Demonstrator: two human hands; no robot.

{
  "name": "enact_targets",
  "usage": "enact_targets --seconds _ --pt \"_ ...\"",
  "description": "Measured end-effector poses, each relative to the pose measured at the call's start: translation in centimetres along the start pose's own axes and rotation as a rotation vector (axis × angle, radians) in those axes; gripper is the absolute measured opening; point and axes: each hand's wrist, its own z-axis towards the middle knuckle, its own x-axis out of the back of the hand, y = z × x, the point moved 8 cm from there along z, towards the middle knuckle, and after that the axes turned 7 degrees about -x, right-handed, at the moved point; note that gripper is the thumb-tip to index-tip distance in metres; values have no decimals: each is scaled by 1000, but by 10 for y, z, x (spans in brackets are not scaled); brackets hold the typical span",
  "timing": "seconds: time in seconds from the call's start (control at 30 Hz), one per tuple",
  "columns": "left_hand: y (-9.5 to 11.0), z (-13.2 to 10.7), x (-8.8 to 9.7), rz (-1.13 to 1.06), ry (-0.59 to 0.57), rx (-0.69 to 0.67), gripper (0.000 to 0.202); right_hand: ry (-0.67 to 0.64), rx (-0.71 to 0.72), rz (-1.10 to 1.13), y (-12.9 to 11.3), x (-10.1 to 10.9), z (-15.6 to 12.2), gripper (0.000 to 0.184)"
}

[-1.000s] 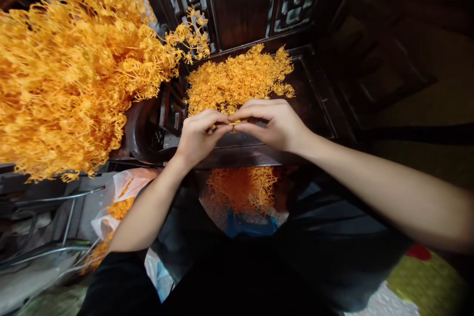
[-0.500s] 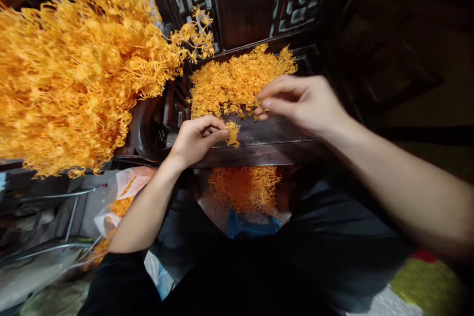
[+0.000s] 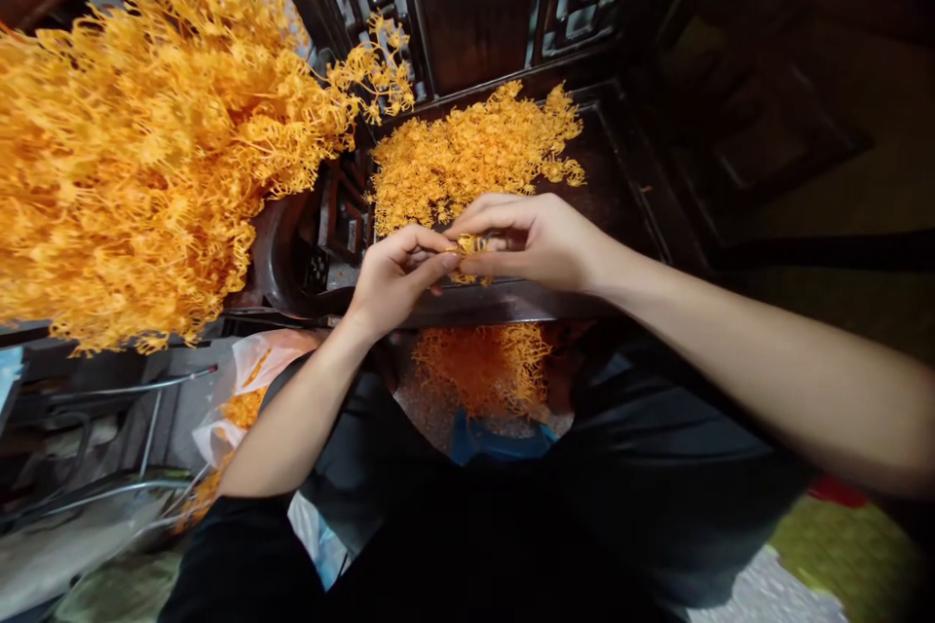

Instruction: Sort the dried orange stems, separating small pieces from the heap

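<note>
My left hand point(image 3: 401, 274) pinches a small orange plastic flower piece point(image 3: 471, 245) with thin spidery prongs, thumb against forefinger. From the other side, my right hand point(image 3: 537, 238) closes its fingers around the same piece, and the fingertips of both hands meet there. The fingers partly hide the piece. Just beyond the hands, a low pile of similar orange pieces point(image 3: 474, 151) lies on a dark wooden bench seat point(image 3: 599, 141).
A large heap of branching orange pieces point(image 3: 146, 165) rises on the left over the bench's armrest point(image 3: 281, 263). Between my knees is another orange bunch point(image 3: 482, 365) above a blue container point(image 3: 501, 438). A plastic bag point(image 3: 267, 360) with orange pieces stands at lower left.
My right hand has come down and left from the pile's edge to the piece in my left hand, closing around it. My left hand has stayed nearly in place.
</note>
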Motion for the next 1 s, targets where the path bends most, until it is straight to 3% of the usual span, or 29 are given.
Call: enact_targets --seconds 0.13,0.3,0.33,0.4,0.5,0.6,0.73,0.83,1.0 --pt "1 -3 -5 -58 -10 53 32 143 -30 12 5 16 1 23" --pt "-7 -16 2 -189 65 202 36 677 -121 390 44 100 -2 24" --pt "-9 -17 5 -210 95 202 37 700 -127 440 49 106 -2 22" --pt "-11 -16 10 -229 141 172 39 506 -199 491 57 88 5 22" --pt "-15 -11 13 -194 180 111 40 244 -335 549 62 39 6 29" --pt "-16 -9 13 -132 191 53 38 197 -427 618 62 6 2 22" --pt "-15 -9 8 -96 146 32 33 73 -394 494 48 -25 0 50" --pt "-13 -11 4 -102 113 31 30 161 -277 311 42 -19 2 56" --pt "-2 -16 12 -169 180 -19 31 567 -252 473 71 50 9 40"
